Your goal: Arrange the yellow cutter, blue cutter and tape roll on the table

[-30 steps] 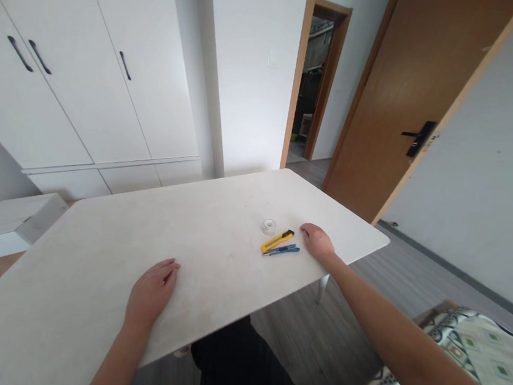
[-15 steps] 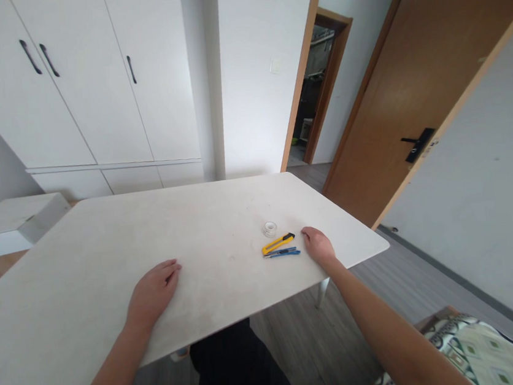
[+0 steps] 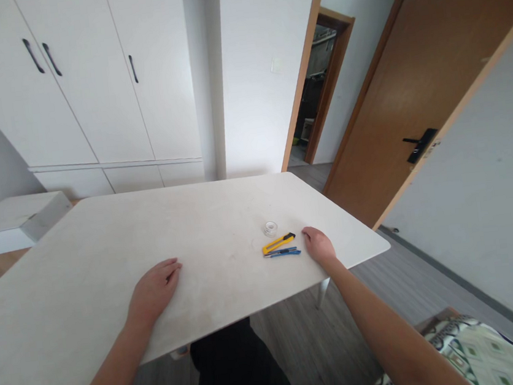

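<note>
My left hand (image 3: 154,290) rests on the white table (image 3: 195,224), left of the middle, fingers curled together and thumb against them; nothing shows in it. My right hand (image 3: 318,244) lies loosely closed near the table's right side, also with nothing visible in it. Just left of my right hand, without contact, are a yellow utility knife (image 3: 278,243) with a black end and a slim blue utility knife (image 3: 282,253), side by side. Beyond the yellow knife sits a clear roll of tape (image 3: 270,228).
White cupboards (image 3: 101,93) stand behind the table. A white box-like unit (image 3: 14,220) is at the far left. To the right are a brown wooden door (image 3: 408,64) and a patterned cloth (image 3: 488,354) low down. My dark-clothed legs (image 3: 242,373) are under the table's near edge.
</note>
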